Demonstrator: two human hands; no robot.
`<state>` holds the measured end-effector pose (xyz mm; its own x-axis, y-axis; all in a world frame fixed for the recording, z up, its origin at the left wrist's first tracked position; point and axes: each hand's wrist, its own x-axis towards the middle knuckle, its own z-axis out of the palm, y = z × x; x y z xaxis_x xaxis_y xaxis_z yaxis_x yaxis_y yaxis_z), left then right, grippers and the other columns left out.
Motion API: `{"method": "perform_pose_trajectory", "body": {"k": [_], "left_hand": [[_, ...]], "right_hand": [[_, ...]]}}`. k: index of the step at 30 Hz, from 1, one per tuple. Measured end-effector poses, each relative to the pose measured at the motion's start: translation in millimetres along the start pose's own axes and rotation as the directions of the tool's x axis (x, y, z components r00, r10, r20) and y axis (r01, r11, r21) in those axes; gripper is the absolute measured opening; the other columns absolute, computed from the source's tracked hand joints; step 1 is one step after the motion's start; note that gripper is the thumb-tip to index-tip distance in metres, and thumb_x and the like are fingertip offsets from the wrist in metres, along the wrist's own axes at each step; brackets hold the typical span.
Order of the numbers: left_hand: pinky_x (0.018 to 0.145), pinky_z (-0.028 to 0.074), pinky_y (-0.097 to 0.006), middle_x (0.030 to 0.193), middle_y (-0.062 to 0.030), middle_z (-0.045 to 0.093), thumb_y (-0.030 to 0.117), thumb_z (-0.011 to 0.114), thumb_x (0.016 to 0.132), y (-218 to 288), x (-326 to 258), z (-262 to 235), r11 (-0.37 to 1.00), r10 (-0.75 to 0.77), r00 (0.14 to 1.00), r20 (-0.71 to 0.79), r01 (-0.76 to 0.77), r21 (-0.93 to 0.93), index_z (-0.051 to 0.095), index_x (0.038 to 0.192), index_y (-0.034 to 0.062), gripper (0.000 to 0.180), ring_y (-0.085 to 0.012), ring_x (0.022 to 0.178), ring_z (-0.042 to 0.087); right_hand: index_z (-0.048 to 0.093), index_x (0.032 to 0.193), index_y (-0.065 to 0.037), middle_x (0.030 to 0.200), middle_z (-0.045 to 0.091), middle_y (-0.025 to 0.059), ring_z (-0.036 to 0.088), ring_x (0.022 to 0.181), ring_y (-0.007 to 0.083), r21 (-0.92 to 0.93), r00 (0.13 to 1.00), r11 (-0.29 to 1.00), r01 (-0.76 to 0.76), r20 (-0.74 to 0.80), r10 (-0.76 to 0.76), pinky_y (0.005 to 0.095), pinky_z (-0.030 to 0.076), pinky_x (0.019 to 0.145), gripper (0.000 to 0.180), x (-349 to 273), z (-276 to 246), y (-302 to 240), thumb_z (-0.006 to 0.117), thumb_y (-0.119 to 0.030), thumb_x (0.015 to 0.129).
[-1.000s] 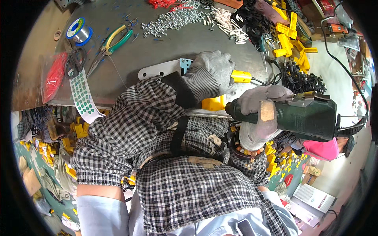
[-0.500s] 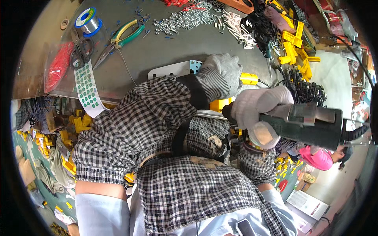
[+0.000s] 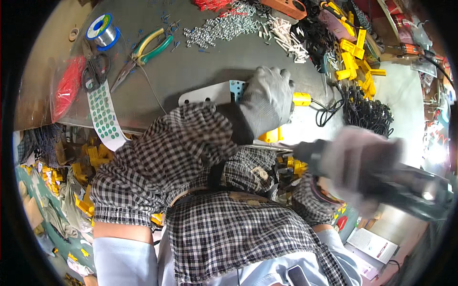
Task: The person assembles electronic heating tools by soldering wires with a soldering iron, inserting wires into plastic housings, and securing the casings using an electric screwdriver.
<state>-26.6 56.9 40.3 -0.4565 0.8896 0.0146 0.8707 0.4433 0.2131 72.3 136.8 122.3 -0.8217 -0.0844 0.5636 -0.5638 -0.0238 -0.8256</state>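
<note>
My left hand (image 3: pixel 268 95), in a grey glove, is closed over a yellow plastic part (image 3: pixel 272 136) at the bench's near edge. Most of that part is hidden beneath the hand. A yellow end with a black cable (image 3: pixel 301 99) sticks out to its right. Left of the hand lies a white plate with holes (image 3: pixel 207 95), its right end blue. My gloved right hand (image 3: pixel 362 159), smeared by motion, is closed round a dark power screwdriver (image 3: pixel 405 188). The tool's tip points left toward the yellow part, apart from it.
Green-handled pliers (image 3: pixel 143 53), scissors (image 3: pixel 97 71), a solder spool (image 3: pixel 103 32) and a green-dotted strip (image 3: pixel 103 112) lie at left. Small metal nuts (image 3: pixel 214 32) and white pins (image 3: pixel 290 40) are heaped behind. Yellow parts (image 3: pixel 355 52) and bundled black cables (image 3: pixel 369 109) lie at right.
My right hand has drawn the power screwdriver right and away from the left hand, its rear end tilting toward me. More cable shows beside the yellow end. My left hand stays nearly in place.
</note>
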Motion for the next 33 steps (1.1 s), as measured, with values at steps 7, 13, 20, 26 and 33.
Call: {"method": "perform_pose_trajectory", "body": {"k": [7, 13, 20, 26, 33], "left_hand": [[0.107, 0.038, -0.044, 0.122, -0.0167, 0.058, 0.02, 0.057, 0.08, 33.6, -31.3, 13.1, 0.87, 0.169, 0.936, -0.31, -0.289, -0.399, 0.06, 0.118, 0.0031, 0.042, -0.0323, 0.121, 0.051], [0.092, 0.05, -0.038, 0.11, -0.0162, 0.061, 0.018, 0.057, 0.083, 40.1, -33.6, 27.0, 0.597, -0.106, 0.991, -0.081, -0.002, -0.802, 0.059, 0.114, 0.0015, 0.035, -0.0281, 0.103, 0.062], [0.098, 0.046, -0.035, 0.119, -0.0151, 0.057, 0.021, 0.053, 0.091, 46.2, -30.1, 46.7, 0.611, -0.065, 0.988, -0.143, -0.074, -0.788, 0.053, 0.124, 0.0038, 0.037, -0.0273, 0.108, 0.058], [0.105, 0.04, -0.036, 0.124, -0.0151, 0.055, 0.018, 0.049, 0.092, 63.5, -24.5, 79.4, 0.871, 0.16, 0.962, -0.222, -0.243, -0.426, 0.054, 0.123, 0.0048, 0.034, -0.0269, 0.116, 0.053], [0.098, 0.039, -0.05, 0.119, -0.0152, 0.056, 0.035, 0.073, 0.073, -12.9, -60.4, -9.1, 0.801, 0.056, 0.861, -0.506, -0.341, -0.492, 0.057, 0.12, 0.0053, 0.058, -0.0363, 0.113, 0.052]], "right_hand": [[0.048, 0.125, -0.005, 0.066, 0.039, 0.0012, 0.04, 0.056, 0.015, 0.046, 0.791, 0.998, 0.047, -0.612, -0.009, 0.0315, 0.035, 0.058, 0.048, 29.2, -11.6, 37.7, 0.062, -0.033, 0.088], [0.049, 0.112, -0.007, 0.063, 0.041, 0.0002, 0.043, 0.049, 0.0158, -0.023, 0.779, 0.991, -0.13, -0.62, 0.088, 0.0314, 0.039, 0.047, 0.044, 25.8, -20.1, 79.3, 0.052, -0.047, 0.094], [0.048, 0.11, -0.011, 0.07, 0.049, 0.0025, 0.045, 0.052, 0.0155, 0.083, 0.735, 0.993, -0.085, -0.668, 0.118, 0.031, 0.039, 0.047, 0.025, 6.9, -28.5, 93.3, 0.059, -0.023, 0.09], [0.048, 0.123, -0.008, 0.095, 0.053, 0.0042, 0.05, 0.076, 0.0142, 0.078, 0.795, 0.957, -0.279, -0.541, 0.276, 0.0287, 0.043, 0.065, 0.05, 37.6, -12.3, 56.6, 0.068, -0.008, 0.077], [0.048, 0.116, -0.003, 0.087, 0.054, 0.0035, 0.055, 0.086, 0.0189, 0.129, 0.819, 0.992, -0.002, -0.569, 0.076, 0.0373, 0.042, 0.082, 0.05, 36.8, -60.9, -31.6, 0.064, -0.039, 0.085]]}}
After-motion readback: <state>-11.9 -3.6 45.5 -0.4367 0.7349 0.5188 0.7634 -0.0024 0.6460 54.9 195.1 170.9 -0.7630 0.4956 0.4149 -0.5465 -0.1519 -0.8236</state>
